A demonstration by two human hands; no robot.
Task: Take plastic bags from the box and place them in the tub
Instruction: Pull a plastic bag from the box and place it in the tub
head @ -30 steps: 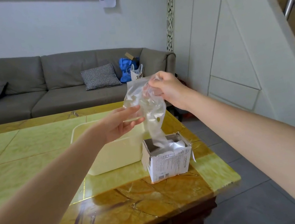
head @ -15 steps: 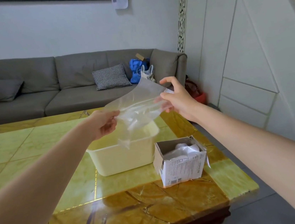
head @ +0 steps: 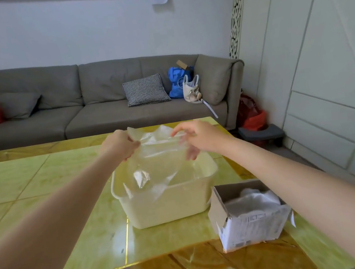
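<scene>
A clear plastic bag (head: 153, 159) hangs spread over the cream tub (head: 169, 204), its lower edge dipping inside the rim. My left hand (head: 120, 146) pinches the bag's top left corner. My right hand (head: 197, 138) pinches the top right corner, its fingers partly behind the film. To the right of the tub stands the open cardboard box (head: 250, 221), with more crumpled clear bags (head: 254, 201) showing in its top.
Tub and box stand on a yellow-green marble table (head: 45, 195) near its right edge. Behind it runs a grey sofa (head: 90, 104) with a checked cushion, a blue bag and a white bag. Floor and a white wall lie to the right.
Both hands have lowered the bag from above the box to over the tub, stretching it out flat between them. The bag's lower edge now hangs into the tub.
</scene>
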